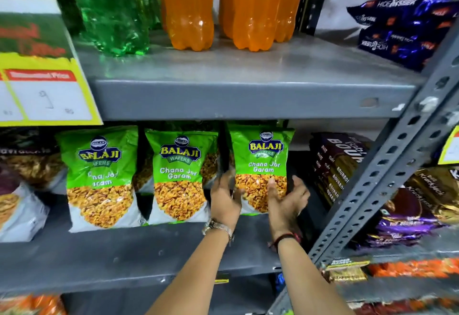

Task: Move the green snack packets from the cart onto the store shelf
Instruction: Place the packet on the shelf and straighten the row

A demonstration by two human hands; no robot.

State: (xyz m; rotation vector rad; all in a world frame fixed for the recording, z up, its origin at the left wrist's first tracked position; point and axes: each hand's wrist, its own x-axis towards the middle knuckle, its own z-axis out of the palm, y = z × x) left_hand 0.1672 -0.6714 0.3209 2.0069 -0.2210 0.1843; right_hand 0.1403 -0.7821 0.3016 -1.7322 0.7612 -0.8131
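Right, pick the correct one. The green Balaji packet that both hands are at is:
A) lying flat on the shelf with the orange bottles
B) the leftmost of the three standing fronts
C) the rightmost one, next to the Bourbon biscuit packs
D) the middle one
C: the left hand and right hand flank the rightmost Balaji Chana Jor Garam packet, which stands upright beside the Bourbon biscuit packs on the lower shelf.

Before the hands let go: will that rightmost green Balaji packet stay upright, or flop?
Likely floppy: the rightmost green packet is a soft, crinkled pouch. It probably tips easily, since it stands on a narrow bottom edge on the shelf with both hands flanking it. Glossy film looks slippery.
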